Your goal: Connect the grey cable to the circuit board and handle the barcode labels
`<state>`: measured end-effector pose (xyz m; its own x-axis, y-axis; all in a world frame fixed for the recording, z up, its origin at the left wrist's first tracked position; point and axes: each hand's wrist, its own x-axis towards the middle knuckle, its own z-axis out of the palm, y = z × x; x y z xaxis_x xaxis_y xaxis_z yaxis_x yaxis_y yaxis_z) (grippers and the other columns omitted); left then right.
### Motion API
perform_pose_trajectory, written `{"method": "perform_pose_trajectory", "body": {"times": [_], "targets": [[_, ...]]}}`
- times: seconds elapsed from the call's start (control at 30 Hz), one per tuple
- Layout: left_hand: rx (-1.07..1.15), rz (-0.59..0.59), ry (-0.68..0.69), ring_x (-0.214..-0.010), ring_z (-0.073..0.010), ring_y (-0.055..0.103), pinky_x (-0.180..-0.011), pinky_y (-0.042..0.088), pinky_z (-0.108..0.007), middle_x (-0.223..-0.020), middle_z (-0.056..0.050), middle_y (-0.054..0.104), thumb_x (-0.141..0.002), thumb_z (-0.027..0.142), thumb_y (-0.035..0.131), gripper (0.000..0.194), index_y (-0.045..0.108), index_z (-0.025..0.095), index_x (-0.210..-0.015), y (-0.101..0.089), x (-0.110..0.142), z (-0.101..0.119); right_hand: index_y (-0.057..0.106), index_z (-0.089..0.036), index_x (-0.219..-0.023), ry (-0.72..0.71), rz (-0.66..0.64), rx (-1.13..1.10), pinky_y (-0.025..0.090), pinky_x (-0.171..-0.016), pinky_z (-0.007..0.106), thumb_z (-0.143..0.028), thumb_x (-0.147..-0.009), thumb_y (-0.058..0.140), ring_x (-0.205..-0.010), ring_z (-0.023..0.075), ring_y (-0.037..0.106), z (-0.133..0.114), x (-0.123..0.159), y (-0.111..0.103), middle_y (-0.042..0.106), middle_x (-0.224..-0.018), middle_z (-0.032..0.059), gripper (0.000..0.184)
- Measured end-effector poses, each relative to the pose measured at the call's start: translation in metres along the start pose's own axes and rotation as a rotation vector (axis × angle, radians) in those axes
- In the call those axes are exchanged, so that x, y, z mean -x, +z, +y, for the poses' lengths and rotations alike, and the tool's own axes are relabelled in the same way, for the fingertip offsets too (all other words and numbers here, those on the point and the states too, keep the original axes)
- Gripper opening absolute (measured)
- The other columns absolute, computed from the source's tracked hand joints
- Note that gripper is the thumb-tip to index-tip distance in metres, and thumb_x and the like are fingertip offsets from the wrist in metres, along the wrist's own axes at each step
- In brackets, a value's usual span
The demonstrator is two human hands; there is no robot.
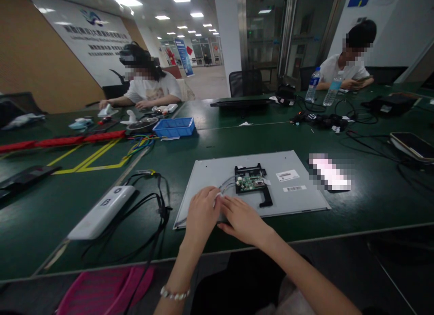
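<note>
A flat grey display panel (213, 174) lies on the table in front of me, its back facing up. On it sit a black plastic bracket (266, 198) and a green circuit board (249, 183). Grey cables (228, 183) run from the board toward my hands. My left hand (202, 213) is closed in a pinch over the panel's left part, at a small white piece (219, 195) by the cables. Touching the same spot, my right hand (246, 220) has its fingers pressed together. Fingers cover most of what they grip, so its kind is unclear.
A white power bank-like device (103, 212) and black cables (159, 211) lie left. Beyond are a blue basket (174, 127) and a dark flat monitor (240, 104). A lit phone (328, 172) lies right of the panel. Two people sit across, near water bottles (331, 91).
</note>
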<state>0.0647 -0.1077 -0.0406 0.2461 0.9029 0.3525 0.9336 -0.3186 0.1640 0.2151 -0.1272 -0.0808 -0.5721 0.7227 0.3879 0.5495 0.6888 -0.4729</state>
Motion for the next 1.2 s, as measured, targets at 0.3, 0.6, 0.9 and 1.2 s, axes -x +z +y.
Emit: {"method": "perform_pose_trajectory", "body": {"times": [0.3,0.6,0.9,1.2], "targets": [[-0.006,-0.071,-0.002,-0.114,-0.0218,0.053,-0.099,0.040,-0.039,-0.123,-0.013,0.058,-0.091,0.019,0.031,0.036,0.051,0.011,-0.121,0.032,0.019,-0.008,0.032,-0.007,-0.139,0.055,-0.042,0.065,0.023,-0.111,0.044,-0.045,-0.086,0.049,-0.134,0.0269,0.028,-0.014,0.012,-0.002,0.034,-0.144,0.0173,0.068],[-0.092,-0.075,-0.040,-0.100,-0.0237,0.060,-0.088,0.046,-0.037,-0.115,-0.015,0.061,-0.089,0.017,0.038,0.034,0.044,0.010,-0.122,0.031,0.012,-0.003,0.031,-0.004,-0.139,0.092,-0.074,0.081,0.021,-0.111,0.044,-0.051,-0.084,0.050,-0.135,0.0280,0.025,-0.027,0.021,-0.007,0.030,-0.146,0.0192,0.075],[-0.053,0.048,-0.017,-0.101,-0.0254,0.059,-0.090,0.045,-0.041,-0.112,-0.015,0.060,-0.087,0.019,0.044,0.034,0.043,0.012,-0.120,0.038,0.017,-0.007,0.055,-0.022,-0.123,0.187,-0.042,-0.105,0.042,-0.095,0.035,-0.034,-0.089,0.048,-0.109,0.0196,0.056,0.026,0.050,-0.093,0.060,-0.122,0.0062,0.037],[-0.010,0.149,0.038,-0.117,-0.0257,0.049,-0.096,0.041,-0.043,-0.128,-0.013,0.050,-0.091,0.027,0.041,0.023,0.051,0.017,-0.110,0.025,0.015,0.004,0.061,-0.021,-0.111,0.327,0.003,0.241,0.043,-0.090,0.034,-0.028,-0.085,0.053,-0.103,0.0205,0.058,0.102,0.055,-0.110,0.064,-0.110,0.0069,0.028]]}}
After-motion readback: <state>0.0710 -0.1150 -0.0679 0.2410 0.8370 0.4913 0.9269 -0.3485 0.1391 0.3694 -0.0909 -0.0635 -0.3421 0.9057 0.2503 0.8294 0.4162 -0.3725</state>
